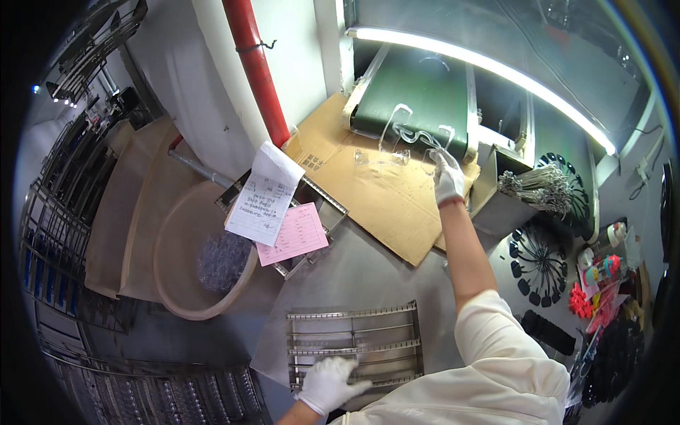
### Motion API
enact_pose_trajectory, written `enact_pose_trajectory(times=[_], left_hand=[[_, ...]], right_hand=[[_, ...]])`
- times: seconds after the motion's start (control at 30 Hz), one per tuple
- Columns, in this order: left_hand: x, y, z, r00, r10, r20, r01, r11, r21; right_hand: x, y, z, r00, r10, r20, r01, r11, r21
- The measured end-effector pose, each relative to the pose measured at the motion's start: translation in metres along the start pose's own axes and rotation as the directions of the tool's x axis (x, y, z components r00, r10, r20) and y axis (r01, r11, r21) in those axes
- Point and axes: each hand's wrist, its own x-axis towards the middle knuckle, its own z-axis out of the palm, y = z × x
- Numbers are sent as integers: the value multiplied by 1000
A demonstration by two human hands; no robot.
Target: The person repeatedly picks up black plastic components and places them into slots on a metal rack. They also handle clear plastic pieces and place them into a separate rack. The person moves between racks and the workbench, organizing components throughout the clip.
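My right hand [448,178], in a white glove, reaches to the near end of the green conveyor belt [418,81]. Its fingers are closed on the edge of a clear eyeglass frame [414,134] whose temples point away from me. A second clear frame [381,157] rests on the brown cardboard sheet [361,202] just below the belt's end. Low in the view, my left hand [329,384], also gloved in white, hovers over or touches the near part of a slotted metal rack [354,333]. Its thumb stands apart from the fingers, and nothing shows in it.
Left of the cardboard, a white sheet [265,195] and a pink slip [294,234] lie on a metal rack. A large round tub [164,262] holds clear pieces. At right stand a metal bin [496,202] of wire hooks [538,188] and a ring of black pieces [538,262].
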Motion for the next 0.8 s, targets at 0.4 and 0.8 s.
enact_pose_trajectory(times=[0.4, 0.8], left_hand=[[-3, -27, -108, 971, -235, -39, 23, 255, -967], [-48, -109, -94, 848, -467, -250, -80, 353, -932]], right_hand=[[-381, -118, 82, 789, -107, 605, 438, 788, -432], [-410, -43, 128, 791, 238, 564, 478, 336, -812]])
